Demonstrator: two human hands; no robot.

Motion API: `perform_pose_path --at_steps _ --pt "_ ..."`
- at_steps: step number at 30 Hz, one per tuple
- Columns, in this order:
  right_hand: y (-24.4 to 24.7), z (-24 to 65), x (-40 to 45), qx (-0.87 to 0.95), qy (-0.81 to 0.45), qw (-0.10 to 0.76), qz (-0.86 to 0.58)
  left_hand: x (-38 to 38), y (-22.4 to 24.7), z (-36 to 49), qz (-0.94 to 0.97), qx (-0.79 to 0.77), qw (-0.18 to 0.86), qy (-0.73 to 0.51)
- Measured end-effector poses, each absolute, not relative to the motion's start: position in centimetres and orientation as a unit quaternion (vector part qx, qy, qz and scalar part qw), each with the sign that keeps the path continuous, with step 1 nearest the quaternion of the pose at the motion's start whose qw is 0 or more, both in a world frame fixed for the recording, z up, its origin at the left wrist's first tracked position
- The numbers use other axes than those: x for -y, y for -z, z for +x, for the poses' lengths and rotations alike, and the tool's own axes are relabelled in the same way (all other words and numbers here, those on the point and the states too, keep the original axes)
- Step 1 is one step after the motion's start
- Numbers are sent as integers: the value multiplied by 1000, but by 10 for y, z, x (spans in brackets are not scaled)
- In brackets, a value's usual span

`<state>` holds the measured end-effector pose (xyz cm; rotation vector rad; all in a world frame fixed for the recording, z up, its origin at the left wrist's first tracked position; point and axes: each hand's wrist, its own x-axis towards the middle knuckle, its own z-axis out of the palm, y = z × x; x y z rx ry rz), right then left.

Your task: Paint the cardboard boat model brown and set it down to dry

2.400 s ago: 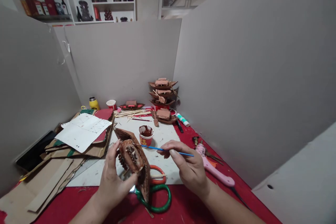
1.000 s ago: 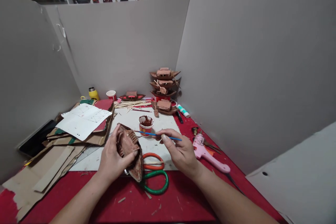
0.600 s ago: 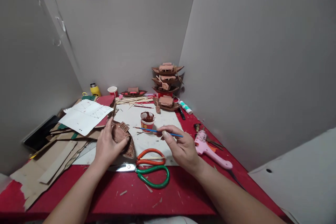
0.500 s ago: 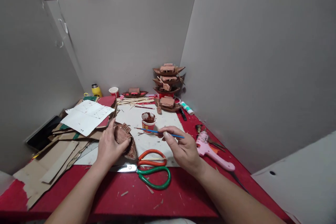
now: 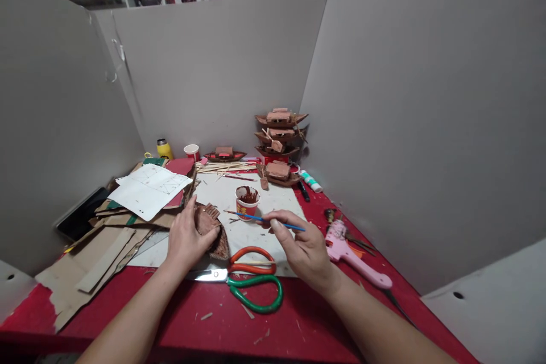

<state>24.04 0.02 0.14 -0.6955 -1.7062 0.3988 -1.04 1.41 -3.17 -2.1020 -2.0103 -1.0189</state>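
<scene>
1. Well left of the left hand, one dark flat object (image 5: 81, 216) lies against a spread of cardboard (image 5: 106, 256). On the cardboard is white paper (image 5: 151, 187) with thin line drawings; any writing is too small to read.
2. Beyond the left hand, near the partition, stand one yellow bottle (image 5: 164, 149) and one red-and-white cup (image 5: 191, 151).
3. The left hand (image 5: 190, 239) is partly closed, thumb on the near side and fingers on the far side, around one brown model boat (image 5: 207, 219). The boat sits between thumb and fingers, its pointed end sticking out to the right of the grip; whether it touches the mat cannot be told.
4. Just right of that hand and nearer the body lies one pair of scissors (image 5: 219, 274), one loop orange, one green.
5. Beyond the held boat are a second boat (image 5: 224, 151) and a bundle of pale sticks (image 5: 226, 166), too overlapped to count.
6. One paint cup (image 5: 245, 209) stands between the hands, just beyond the brush; its gold marking cannot be read.
7. The right hand (image 5: 305, 244) pinches one blue paintbrush (image 5: 249, 216) between thumb and fingers, bristles pointing left, apart from the boat.
8. Beyond the right hand are four more boats: three stacked (image 5: 281, 118), one in front (image 5: 278, 170). That makes six altogether.
9. Right of those boats lies one white-and-green tube (image 5: 311, 181); right of the hand, one pink glue gun (image 5: 358, 264).
</scene>
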Motion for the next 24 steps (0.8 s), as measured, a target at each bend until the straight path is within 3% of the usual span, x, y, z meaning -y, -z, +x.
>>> perform_pose_path --at_steps 24 --pt "-3 238 0 734 -166 591 -292 -12 32 -16 -683 659 2 317"
